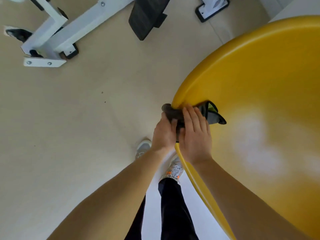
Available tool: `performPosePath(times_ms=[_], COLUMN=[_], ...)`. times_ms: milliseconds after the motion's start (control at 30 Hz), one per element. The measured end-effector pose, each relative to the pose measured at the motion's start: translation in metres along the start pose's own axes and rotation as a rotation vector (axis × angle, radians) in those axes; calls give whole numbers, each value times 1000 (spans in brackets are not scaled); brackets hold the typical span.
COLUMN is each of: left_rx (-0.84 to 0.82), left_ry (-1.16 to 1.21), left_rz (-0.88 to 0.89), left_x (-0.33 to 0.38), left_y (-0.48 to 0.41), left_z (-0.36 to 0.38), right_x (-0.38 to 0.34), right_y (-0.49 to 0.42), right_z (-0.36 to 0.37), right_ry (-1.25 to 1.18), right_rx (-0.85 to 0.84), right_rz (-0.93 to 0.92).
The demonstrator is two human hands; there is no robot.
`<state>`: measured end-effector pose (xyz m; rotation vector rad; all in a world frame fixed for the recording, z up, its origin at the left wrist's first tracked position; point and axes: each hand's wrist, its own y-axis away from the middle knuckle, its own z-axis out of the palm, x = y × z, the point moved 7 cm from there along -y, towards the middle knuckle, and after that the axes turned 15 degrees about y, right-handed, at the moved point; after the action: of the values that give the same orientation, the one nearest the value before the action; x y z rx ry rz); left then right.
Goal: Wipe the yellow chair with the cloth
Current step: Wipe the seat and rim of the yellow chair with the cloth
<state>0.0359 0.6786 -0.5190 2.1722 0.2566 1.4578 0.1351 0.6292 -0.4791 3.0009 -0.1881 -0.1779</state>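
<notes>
Since the cloth straddles the chair rim, left hand pinches it underneath, right hand presses flat on top, likely wiping both faces.

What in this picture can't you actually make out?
- Yellow chair: cut off by the right and bottom edges of the head view; its legs are unseen.
- Cloth: mostly covered by the right hand and left hand; its size and full pattern are unclear.
- White frame on the floor: cut off by the top edge, so what it belongs to can't be told.
- Shoes: partly hidden by the forearms.
</notes>
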Motion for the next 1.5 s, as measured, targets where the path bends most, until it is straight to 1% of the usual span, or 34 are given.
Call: performPosePath(times_ms=[33,67,100,133,167,200,267,333,367,400,433,467,500,533,567,633,667,733,800,867,933,967,1067,1133,1200,1267,1400,1467,1500], left_rx=[11,27,47,63,61,52,15,-31,-76,-162,-298,-434,-514,-521,-460,-272,-208,-102,20,54,53,52,43,42,11,-66,-289,-405,-429], left_ry=[-28,-28,-25,-25,-13,-5,-49,-144,-222,-339,-460,-528,-506,-400,-265,-69,-24,-3,-1,30,18,8,-3,5,-14,-31,-102,-140,-158], left_rz=[31,92,150,207,229,251,246,144,61,-13,-86,-155,-236,-318,-393,-463,-451,-354,-199,-40,60,76,51,-10,-101,-221,-453,-514,-526], left_x=[7,19,35,49,59,62,41,-7,-36,-64,-89,-110,-125,-136,-139,-135,-125,-94,-47,1,29,31,4,-26,-60,-99,-159,-171,-172], left_y=[-8,-16,-23,-30,-33,-33,-25,-11,0,15,37,60,81,97,104,100,93,67,30,-3,-21,-23,-9,3,18,40,83,92,93], left_z=[-5,-9,-14,-16,-15,-12,-4,0,4,12,26,41,52,60,62,57,52,30,1,-17,-21,-19,-8,-1,9,26,61,70,70], right_x=[16,29,37,36,30,24,18,13,13,13,17,24,31,38,42,40,31,9,-4,-8,-4,-2,6,13,21,30,45,50,52], right_y=[2,6,15,24,29,31,35,48,61,75,94,115,137,159,176,191,187,158,110,55,10,-4,1,30,63,92,139,152,154], right_z=[11,16,22,33,44,50,61,73,82,91,100,107,112,115,116,117,114,103,78,50,32,29,43,65,88,105,120,121,120], right_ry=[-97,-135,-180,-196,-249,-287,-307,-323,-319,-283,-222,-143,-67,-28,-30,-117,-177,-323,-478,-558,-619,-623,-525,-451,-382,-296,-146,-119,-126], right_rx=[-37,-60,-88,-137,-197,-220,-255,-290,-327,-380,-441,-497,-559,-594,-622,-623,-581,-417,-196,-13,86,102,35,-49,-157,-249,-398,-448,-477], right_rz=[146,271,358,382,376,362,379,419,437,449,467,488,516,557,600,665,655,594,613,664,695,694,598,532,515,522,526,518,536])
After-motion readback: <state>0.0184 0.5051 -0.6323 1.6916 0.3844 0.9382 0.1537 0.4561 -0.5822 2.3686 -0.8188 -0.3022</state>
